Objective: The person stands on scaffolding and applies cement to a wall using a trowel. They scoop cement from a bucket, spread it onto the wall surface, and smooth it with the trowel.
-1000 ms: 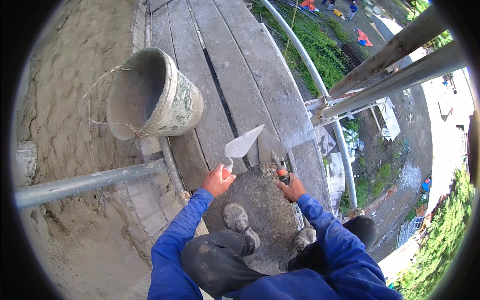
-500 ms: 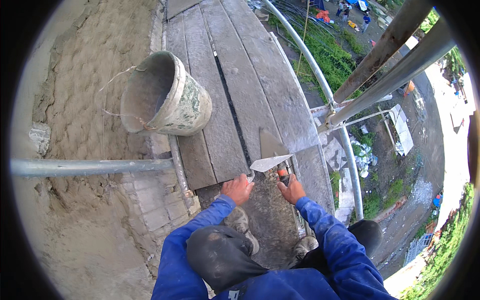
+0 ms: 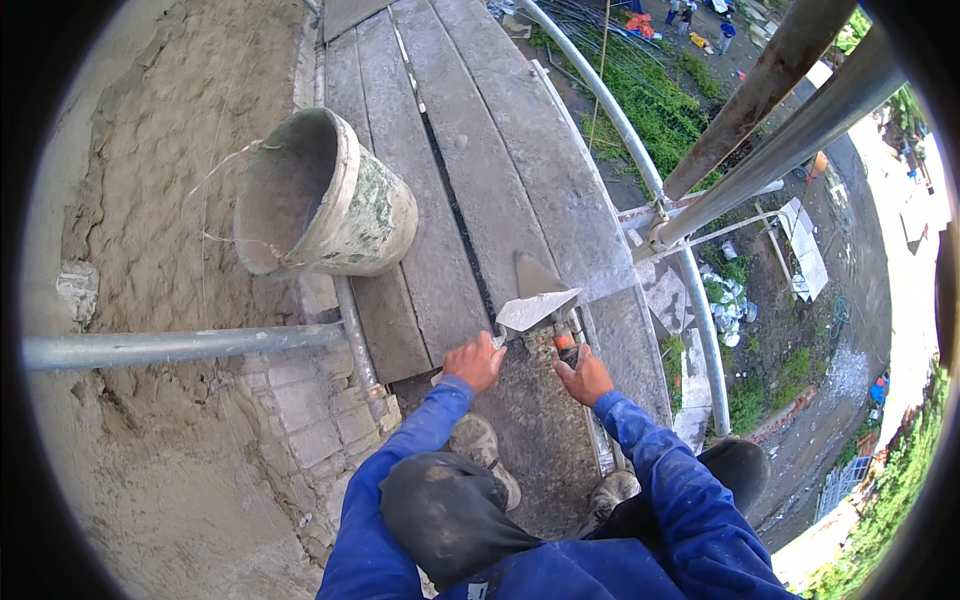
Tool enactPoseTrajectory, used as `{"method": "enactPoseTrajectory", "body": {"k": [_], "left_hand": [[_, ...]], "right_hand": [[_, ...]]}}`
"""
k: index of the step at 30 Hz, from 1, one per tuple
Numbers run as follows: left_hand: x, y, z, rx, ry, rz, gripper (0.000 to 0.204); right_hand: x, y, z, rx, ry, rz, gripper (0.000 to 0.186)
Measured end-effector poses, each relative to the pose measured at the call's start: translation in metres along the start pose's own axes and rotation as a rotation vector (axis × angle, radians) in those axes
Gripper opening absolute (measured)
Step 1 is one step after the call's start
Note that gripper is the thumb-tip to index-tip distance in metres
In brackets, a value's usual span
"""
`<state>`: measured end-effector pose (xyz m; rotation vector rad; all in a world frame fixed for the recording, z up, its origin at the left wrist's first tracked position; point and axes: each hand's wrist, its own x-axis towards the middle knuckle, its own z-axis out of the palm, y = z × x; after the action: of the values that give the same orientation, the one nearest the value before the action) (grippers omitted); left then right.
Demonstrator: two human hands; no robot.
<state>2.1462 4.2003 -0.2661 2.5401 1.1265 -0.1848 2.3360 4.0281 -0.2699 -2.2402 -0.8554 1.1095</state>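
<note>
My left hand (image 3: 475,362) is closed round the handle of a pointed trowel with a pale metal blade (image 3: 538,309). That blade points right, in front of my right hand's tool. In my right hand (image 3: 586,378) is an orange and black handle (image 3: 565,341), seemingly of a second trowel whose grey-brown triangular blade (image 3: 535,275) shows beyond the pale one. The pale blade covers the join between them, and I cannot tell whether the two blades touch. Both hands are over the near end of the grey planks (image 3: 500,170), above my shoes.
A mortar-stained bucket (image 3: 375,215) lies tipped on the planks, its mouth facing left. Rough plastered wall (image 3: 150,190) runs along the left, with a metal tube (image 3: 180,345) across it. Scaffold poles (image 3: 780,130) and a rail stand at the right, above ground far below.
The pale trowel blade has turned to show more of its face and sits slightly lower on its left side. Both hands keep their holds. The whole view has shifted slightly.
</note>
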Motion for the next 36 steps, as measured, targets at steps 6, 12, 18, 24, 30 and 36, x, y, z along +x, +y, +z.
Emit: {"method": "enactPoseTrajectory", "body": {"k": [6,12,18,24,30,36], "left_hand": [[0.038,-0.009,-0.044,0.037,0.002,-0.135,0.041],[-0.022,0.024,-0.025,0.006,-0.151,-0.114,0.044],[0.032,-0.004,-0.022,-0.068,0.031,-0.243,0.042],[0.023,0.026,-0.028,-0.159,0.058,-0.259,0.043],[-0.03,0.049,-0.063,-0.419,0.248,-0.201,0.055],[-0.003,0.025,-0.009,-0.407,0.073,-0.395,0.056]], "right_hand": [[-0.011,-0.034,-0.004,0.119,-0.111,0.104,0.059],[-0.005,-0.029,-0.013,0.047,-0.038,0.028,0.062],[-0.016,-0.053,-0.012,0.169,-0.11,0.02,0.056],[-0.041,0.003,-0.01,0.156,-0.21,0.112,0.063],[-0.077,-0.013,-0.089,0.044,-0.181,0.129,0.065],[-0.058,-0.003,-0.11,-0.02,-0.018,-0.053,0.062]]}}
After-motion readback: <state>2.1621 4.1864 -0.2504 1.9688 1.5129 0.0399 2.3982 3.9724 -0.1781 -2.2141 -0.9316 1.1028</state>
